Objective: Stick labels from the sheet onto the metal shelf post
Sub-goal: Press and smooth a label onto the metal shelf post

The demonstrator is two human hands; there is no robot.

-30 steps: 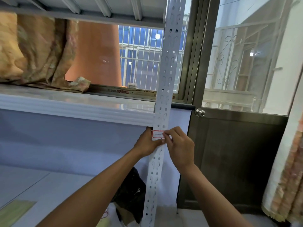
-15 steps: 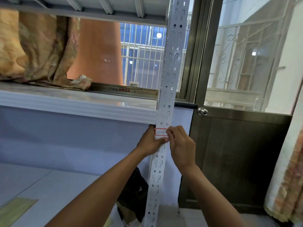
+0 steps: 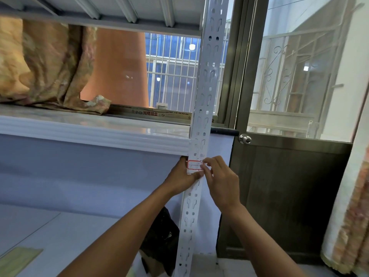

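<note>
Red-bordered label [image 3: 193, 165] lies on the metal shelf post [image 3: 204, 100] just under the front edge of the shelf [image 3: 95, 134]; left hand [image 3: 182, 179] grips the post below it, right hand [image 3: 222, 183] pinches its right end.

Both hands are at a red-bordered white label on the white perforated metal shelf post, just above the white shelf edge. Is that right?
Not quite: the head view shows the red-bordered white label just below the white shelf edge, not above it. The rest holds: the left hand and right hand are both at it on the white perforated metal shelf post.
</note>
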